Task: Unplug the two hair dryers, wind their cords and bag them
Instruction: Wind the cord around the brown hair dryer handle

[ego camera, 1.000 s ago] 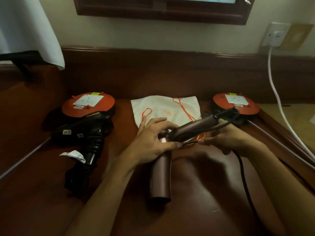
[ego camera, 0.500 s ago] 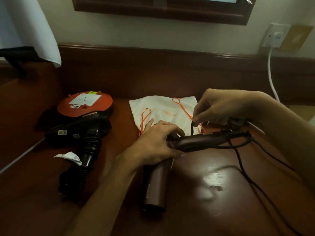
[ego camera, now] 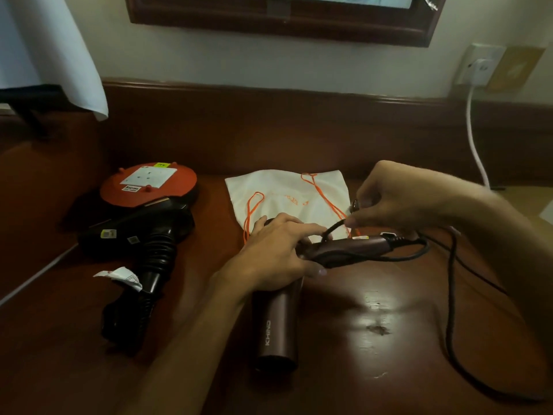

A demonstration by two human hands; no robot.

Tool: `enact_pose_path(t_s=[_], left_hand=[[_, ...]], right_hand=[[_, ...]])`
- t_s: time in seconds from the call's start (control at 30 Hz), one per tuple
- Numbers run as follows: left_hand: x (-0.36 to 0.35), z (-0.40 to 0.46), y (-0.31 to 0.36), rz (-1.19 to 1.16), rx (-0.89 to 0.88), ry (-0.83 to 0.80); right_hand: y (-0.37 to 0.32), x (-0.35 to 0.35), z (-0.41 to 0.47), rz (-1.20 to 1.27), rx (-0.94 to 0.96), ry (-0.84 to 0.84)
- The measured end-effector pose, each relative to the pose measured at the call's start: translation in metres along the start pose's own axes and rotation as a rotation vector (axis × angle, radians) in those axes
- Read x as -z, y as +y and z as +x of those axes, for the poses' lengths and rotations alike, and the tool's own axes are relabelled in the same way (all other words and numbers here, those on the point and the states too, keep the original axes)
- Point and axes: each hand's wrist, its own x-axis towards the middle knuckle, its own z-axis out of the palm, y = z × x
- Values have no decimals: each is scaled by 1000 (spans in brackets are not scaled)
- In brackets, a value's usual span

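We hold the brown KHIND hair dryer down on the wooden desk with our left hand, fingers curled over the joint where its folded handle meets the barrel. The barrel points toward 6 o'clock and the handle lies out toward 3 o'clock.

Our right hand has shifted in the last second: it was low beside the handle at 3 o'clock, rose above it half a second ago, and now sits at about 1 o'clock of the handle, pinching the black cord between thumb and fingertips and drawing it back over the handle toward our left fingers. One loop already hangs round the handle's far end, so we judge a fresh turn of winding is under way. The rest of the cord trails slack off toward 5 o'clock; we cannot see its plug.

The white drawstring bag with orange strings lies flat at 12 o'clock, just behind our hands, not yet opened. The black hair dryer rests at 9 o'clock against the red cable reel, untouched; whether it is unplugged we cannot tell. A white cable hangs from the wall socket at 2 o'clock.
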Motion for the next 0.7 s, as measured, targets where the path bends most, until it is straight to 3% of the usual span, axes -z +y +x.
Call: enact_pose_path(t_s=[0.13, 0.33, 0.53, 0.7], left_hand=[[-2, 1, -9, -42, -24, 56], [0, -1, -23, -296, -23, 110], [7, -9, -28, -402, -24, 98], [6, -10, -30, -425, -26, 88]], right_hand=[[-7, -22, -13, -107, 43, 260], [-27, -62, -63, 23, 266, -82], [8, -117, -44, 235, 218, -7], [29, -131, -18, 314, 28, 93]])
